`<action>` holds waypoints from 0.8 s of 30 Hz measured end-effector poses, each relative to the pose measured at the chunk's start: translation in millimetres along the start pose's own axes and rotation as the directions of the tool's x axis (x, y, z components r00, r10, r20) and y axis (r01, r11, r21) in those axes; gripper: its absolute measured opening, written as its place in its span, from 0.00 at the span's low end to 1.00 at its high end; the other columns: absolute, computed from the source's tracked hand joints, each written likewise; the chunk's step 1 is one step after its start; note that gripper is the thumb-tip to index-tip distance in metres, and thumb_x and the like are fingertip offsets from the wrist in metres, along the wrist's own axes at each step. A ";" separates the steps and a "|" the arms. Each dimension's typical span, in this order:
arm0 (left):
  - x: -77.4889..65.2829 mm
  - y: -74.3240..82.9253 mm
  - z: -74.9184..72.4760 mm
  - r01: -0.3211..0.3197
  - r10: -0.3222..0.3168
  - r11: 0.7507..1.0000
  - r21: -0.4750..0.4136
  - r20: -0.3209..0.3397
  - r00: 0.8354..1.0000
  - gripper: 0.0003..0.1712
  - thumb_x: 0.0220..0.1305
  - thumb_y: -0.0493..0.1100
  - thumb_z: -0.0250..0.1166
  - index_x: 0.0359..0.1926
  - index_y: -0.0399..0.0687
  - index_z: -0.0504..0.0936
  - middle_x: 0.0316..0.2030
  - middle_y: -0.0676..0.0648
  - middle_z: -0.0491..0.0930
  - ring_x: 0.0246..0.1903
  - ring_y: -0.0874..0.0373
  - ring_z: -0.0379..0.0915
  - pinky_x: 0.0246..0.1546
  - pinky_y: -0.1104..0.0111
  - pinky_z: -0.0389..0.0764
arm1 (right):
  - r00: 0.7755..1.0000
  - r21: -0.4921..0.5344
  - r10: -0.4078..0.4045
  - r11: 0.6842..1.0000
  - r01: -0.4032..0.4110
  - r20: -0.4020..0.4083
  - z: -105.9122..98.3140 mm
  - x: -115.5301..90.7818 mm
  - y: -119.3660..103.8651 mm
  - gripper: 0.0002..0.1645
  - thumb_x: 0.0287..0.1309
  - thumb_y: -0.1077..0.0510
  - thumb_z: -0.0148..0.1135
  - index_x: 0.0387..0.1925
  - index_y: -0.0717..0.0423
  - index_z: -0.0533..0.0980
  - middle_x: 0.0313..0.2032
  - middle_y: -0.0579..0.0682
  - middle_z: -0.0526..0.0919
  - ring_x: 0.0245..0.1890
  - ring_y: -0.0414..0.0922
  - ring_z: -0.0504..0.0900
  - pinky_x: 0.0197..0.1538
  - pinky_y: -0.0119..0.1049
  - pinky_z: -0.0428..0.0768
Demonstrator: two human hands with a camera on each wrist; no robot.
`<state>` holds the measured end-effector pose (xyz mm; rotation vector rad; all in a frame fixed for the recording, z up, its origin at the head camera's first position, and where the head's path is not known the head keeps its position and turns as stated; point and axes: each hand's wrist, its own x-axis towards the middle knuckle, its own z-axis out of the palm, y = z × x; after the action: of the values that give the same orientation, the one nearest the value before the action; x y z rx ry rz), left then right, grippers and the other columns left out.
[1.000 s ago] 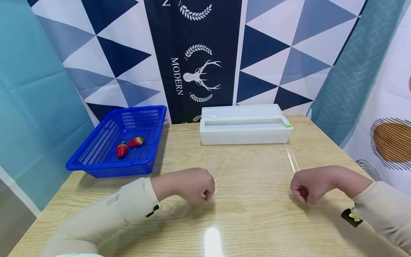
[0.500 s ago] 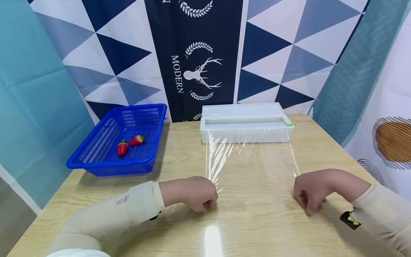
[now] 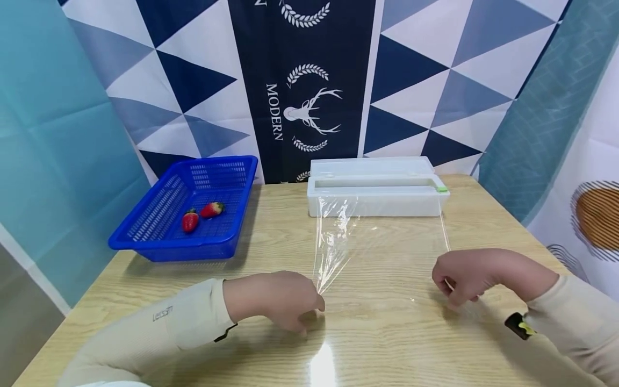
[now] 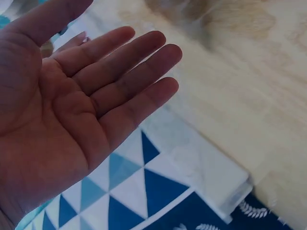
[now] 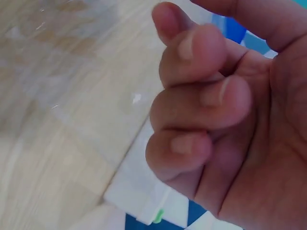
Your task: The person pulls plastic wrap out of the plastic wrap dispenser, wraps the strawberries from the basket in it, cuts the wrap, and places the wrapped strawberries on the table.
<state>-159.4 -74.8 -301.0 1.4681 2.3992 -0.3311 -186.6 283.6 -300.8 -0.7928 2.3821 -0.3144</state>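
Two bare hands over a wood-grain table (image 3: 411, 352), one at each near side of a sheet of clear film (image 3: 372, 250). The film runs from the long white box (image 3: 372, 177) at the far side of the table, down over its front and toward the person.

Left hand (image 3: 290, 298): palm down, fingers extended in the left wrist view, none curled round anything. Film gathers into bright folds narrowing to a point at this hand's far edge — contact seen, but whether it clings or is held at the thumb side cannot be told.

Right hand (image 3: 471, 274): fingers curled, knuckles up, fingertips low near the tabletop. The film's right edge runs in to this hand; whether thumb and forefinger pinch it cannot be told, the thumb tip being out of frame in the wrist view.

Box: lid tipped back, long slot exposed, small green piece (image 3: 442, 188) at the right end. To its left, well apart, a blue perforated basket (image 3: 188, 252) containing two strawberries — one (image 3: 190, 221) nearer, the other (image 3: 211, 209) just beside it. Patterned cloth (image 3: 304, 113) behind. Cream sleeves on both arms.
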 end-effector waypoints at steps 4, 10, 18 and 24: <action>-13.0 -0.4 -8.0 0.000 -0.001 1.000 -0.025 -0.043 0.999 0.24 0.57 0.53 0.72 0.54 0.54 0.82 0.43 0.58 0.83 0.41 0.67 0.77 0.44 0.73 0.77 | 0.984 -0.062 -0.155 0.987 0.150 -0.093 -3.9 7.1 -3.2 0.15 0.46 0.64 0.67 0.18 0.43 0.71 0.17 0.32 0.67 0.18 0.30 0.64 0.25 0.27 0.66; -34.4 -9.1 -16.7 -0.052 0.032 0.986 -0.156 -0.126 0.992 0.20 0.60 0.48 0.70 0.52 0.49 0.84 0.47 0.57 0.83 0.47 0.67 0.77 0.50 0.72 0.75 | 0.960 -0.093 -0.223 0.973 0.210 -0.170 -3.4 16.1 -12.0 0.15 0.51 0.63 0.65 0.22 0.41 0.72 0.18 0.32 0.66 0.19 0.30 0.64 0.24 0.27 0.66; -66.9 -41.1 -39.0 -0.020 -0.081 0.951 -0.307 -0.311 0.947 0.15 0.62 0.45 0.69 0.48 0.46 0.85 0.44 0.53 0.84 0.42 0.61 0.79 0.47 0.68 0.79 | 0.868 -0.184 -0.332 0.942 0.282 -0.370 -2.0 24.8 -17.2 0.15 0.53 0.64 0.67 0.25 0.40 0.73 0.19 0.30 0.66 0.20 0.29 0.64 0.25 0.28 0.68; -82.1 -59.0 -60.7 0.098 -0.251 0.920 -0.381 -0.376 0.892 0.11 0.60 0.44 0.70 0.45 0.50 0.87 0.40 0.57 0.84 0.40 0.63 0.79 0.43 0.68 0.80 | 0.816 -0.230 -0.371 0.927 0.296 -0.443 -3.0 27.9 -21.4 0.14 0.54 0.61 0.69 0.26 0.41 0.74 0.22 0.30 0.68 0.21 0.29 0.66 0.25 0.28 0.70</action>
<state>-185.4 -147.4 -211.8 1.2508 2.7433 0.4101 -196.3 249.7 -303.2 -1.3490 2.7405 -0.5317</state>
